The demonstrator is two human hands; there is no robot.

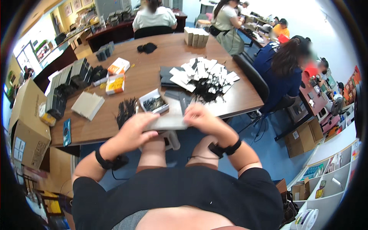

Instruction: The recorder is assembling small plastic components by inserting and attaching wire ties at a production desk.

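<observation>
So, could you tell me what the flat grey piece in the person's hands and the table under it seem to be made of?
The flat grey piece, held between the left hand and right hand, looks like matte card or thin board: stiff, straight-edged, no shine. It could be plastic; the view is too coarse to say. The table looks like brown wood or wood-look laminate, smooth with a faint sheen.

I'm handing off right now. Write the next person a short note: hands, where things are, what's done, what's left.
Left hand and right hand both grip one flat grey card, held over the lap at the table edge.
A small white box of dark pieces sits open just beyond the card; a bundle of black ties lies left of it.
Done, it seems: a heap of white cards with black ties further out.
Left: the card in hand looks unfinished; the box and bundle still hold stock.
</observation>
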